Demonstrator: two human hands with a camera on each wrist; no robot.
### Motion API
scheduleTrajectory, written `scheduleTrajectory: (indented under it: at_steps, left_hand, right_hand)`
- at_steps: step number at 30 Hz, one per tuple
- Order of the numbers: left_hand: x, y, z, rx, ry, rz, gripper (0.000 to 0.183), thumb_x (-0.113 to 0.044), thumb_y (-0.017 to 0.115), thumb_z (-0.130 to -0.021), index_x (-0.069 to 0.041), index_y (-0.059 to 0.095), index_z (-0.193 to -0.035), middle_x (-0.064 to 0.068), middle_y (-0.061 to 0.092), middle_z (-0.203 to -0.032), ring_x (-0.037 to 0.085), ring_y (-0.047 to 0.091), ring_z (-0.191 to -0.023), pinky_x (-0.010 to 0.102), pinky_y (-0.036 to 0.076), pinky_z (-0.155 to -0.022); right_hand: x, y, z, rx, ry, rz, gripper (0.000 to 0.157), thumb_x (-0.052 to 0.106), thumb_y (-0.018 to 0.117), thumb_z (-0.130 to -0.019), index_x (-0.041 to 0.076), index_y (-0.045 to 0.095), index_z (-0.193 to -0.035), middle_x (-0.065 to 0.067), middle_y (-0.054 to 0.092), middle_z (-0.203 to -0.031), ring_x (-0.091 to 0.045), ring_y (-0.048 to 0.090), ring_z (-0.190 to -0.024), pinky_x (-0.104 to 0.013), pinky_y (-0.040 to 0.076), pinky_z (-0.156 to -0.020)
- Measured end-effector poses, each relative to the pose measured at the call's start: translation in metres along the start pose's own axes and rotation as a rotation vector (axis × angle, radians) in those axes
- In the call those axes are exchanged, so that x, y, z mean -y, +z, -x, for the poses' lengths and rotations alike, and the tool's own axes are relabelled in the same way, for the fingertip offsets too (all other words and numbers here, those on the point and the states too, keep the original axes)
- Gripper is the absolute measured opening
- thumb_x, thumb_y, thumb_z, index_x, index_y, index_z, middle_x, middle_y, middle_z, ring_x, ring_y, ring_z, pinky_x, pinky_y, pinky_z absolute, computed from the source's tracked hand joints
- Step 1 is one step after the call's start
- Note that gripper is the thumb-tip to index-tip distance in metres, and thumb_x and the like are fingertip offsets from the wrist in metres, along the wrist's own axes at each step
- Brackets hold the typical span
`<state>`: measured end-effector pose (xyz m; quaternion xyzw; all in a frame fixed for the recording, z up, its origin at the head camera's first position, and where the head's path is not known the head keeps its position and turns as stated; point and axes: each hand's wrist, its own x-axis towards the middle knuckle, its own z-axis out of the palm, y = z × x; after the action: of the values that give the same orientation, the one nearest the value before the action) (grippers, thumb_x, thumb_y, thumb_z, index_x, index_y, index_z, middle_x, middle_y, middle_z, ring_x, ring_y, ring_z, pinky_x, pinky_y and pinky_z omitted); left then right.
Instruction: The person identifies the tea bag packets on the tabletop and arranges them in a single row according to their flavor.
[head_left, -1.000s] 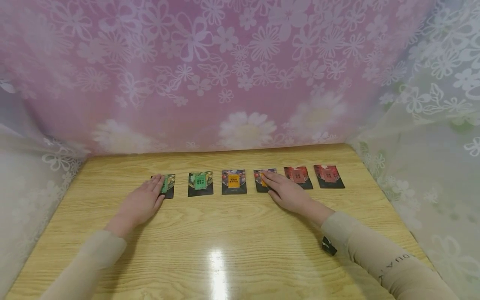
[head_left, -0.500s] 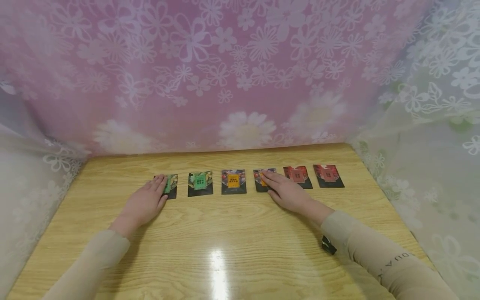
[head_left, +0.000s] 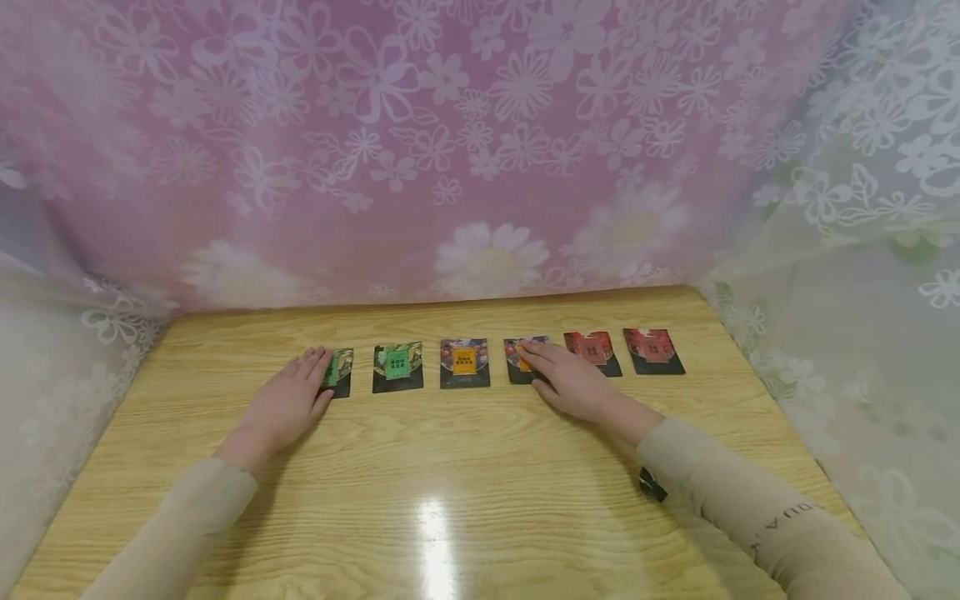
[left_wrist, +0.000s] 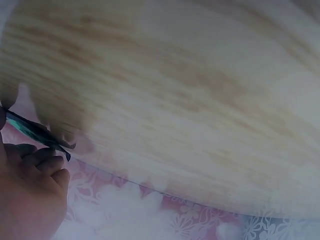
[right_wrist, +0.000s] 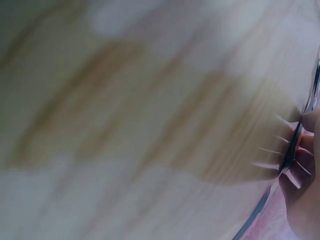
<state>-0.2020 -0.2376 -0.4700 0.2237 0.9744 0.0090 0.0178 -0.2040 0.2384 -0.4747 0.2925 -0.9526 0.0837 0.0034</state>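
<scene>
In the head view my left hand (head_left: 288, 400) lies with extended fingers on the leftmost green-labelled packet (head_left: 343, 377), covering its left part. In the left wrist view that packet (left_wrist: 37, 132) appears edge-on by the fingertips. My right hand (head_left: 576, 385) rests, fingers straight, on an orange-labelled packet (head_left: 514, 372) and hides its right part. Between the hands lie another green packet (head_left: 397, 367) and another orange packet (head_left: 464, 363). Two red packets, one beside the right hand (head_left: 594, 350) and one at the far right (head_left: 654, 350), finish the row.
A small black object (head_left: 652, 485) sits partly under the right sleeve (head_left: 697, 467); its kind is unclear. All packets lie flat on a wood-grain table (head_left: 360, 492). Behind the table's back edge hangs a pink floral curtain (head_left: 405, 217), with pale floral cloth (head_left: 847, 333) at the sides.
My left hand has slid the leftmost green packet slightly to the right, closer to the second green one. The right hand stays on its orange packet. The head view has shifted a little.
</scene>
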Motion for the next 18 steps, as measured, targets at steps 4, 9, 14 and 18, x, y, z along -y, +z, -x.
scheduleTrajectory:
  at_steps: [4,9,14,18]
  left_hand:
    - [0.002,0.0,0.003,-0.01,0.0,0.003,0.068,-0.028,0.052,-0.113,0.008,0.027,-0.165,0.032,0.03,-0.17,0.048,0.031,-0.158,0.06,0.028,-0.132]
    - [0.002,0.0,0.001,-0.039,0.008,-0.008,0.068,-0.03,0.05,-0.113,0.007,0.026,-0.166,0.031,0.028,-0.171,0.048,0.028,-0.16,0.06,0.024,-0.133]
    - [-0.006,-0.008,-0.004,-0.032,0.023,-0.025,0.071,-0.037,0.048,-0.114,0.004,0.025,-0.167,0.03,0.024,-0.173,0.047,0.023,-0.162,0.061,0.019,-0.134]
    - [-0.019,-0.016,-0.005,-0.026,0.006,-0.031,0.076,-0.045,0.047,-0.113,0.003,0.024,-0.168,0.029,0.022,-0.174,0.047,0.021,-0.162,0.061,0.017,-0.135]
  right_hand:
    - [0.002,-0.001,-0.004,-0.009,-0.022,0.02,0.058,0.023,0.064,-0.108,0.005,0.047,-0.161,-0.015,0.043,-0.169,-0.037,0.047,-0.153,-0.057,0.043,-0.124]
    - [0.002,-0.006,-0.004,-0.026,-0.011,0.021,0.063,0.024,0.067,-0.106,0.002,0.045,-0.161,-0.018,0.042,-0.168,-0.039,0.045,-0.154,-0.058,0.041,-0.125]
    - [0.0,-0.011,0.01,-0.041,0.052,0.044,0.067,0.028,0.068,-0.106,0.001,0.042,-0.162,-0.02,0.042,-0.168,-0.04,0.044,-0.154,-0.059,0.04,-0.125]
    - [-0.006,-0.02,0.027,-0.05,0.078,0.067,0.069,0.029,0.067,-0.105,-0.003,0.041,-0.161,-0.024,0.039,-0.169,-0.042,0.041,-0.155,-0.06,0.036,-0.128]
